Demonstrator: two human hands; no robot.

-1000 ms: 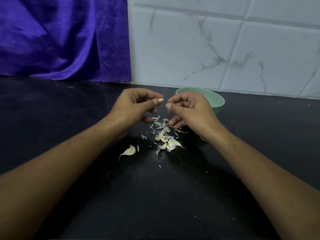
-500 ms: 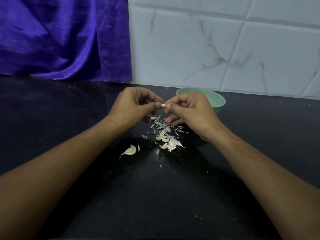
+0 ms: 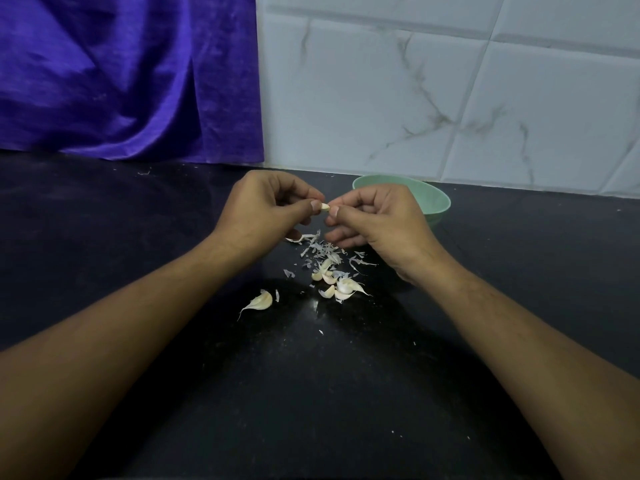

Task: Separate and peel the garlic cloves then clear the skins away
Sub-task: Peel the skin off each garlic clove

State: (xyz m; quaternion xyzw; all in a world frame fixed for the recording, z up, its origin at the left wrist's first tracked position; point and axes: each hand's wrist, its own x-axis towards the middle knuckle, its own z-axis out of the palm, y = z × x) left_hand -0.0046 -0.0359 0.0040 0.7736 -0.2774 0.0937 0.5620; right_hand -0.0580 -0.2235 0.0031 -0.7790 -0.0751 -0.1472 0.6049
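Item, far left: purple cloth (image 3: pixel 114 74) hung behind the black tabletop (image 3: pixel 104 237); not in use.
Item: 1 loose garlic clove (image 3: pixel 260 301), skin on, lying apart from the rest on the tabletop.
Item: left hand (image 3: pixel 263 211), grip pressed together, thumb and forefinger pinching 1 small clove (image 3: pixel 325 207) held above the tabletop.
Item: right hand (image 3: pixel 377 216), grip likewise closed, thumb and forefinger nipping the same clove's other end.
Item: heap of skins (image 3: pixel 320 251) below the hands, with a cluster of cloves (image 3: pixel 337 284) just nearer the person (how many were peeled could not be told).
Item: green bowl (image 3: pixel 438 202), behind the right hand; contents hidden.
Step in hand, by judgement: peeling, mid-task. Next move would call for stripping the remaining skin with a fingernail, then taking up the loose clove; clearing skins not yet begun.
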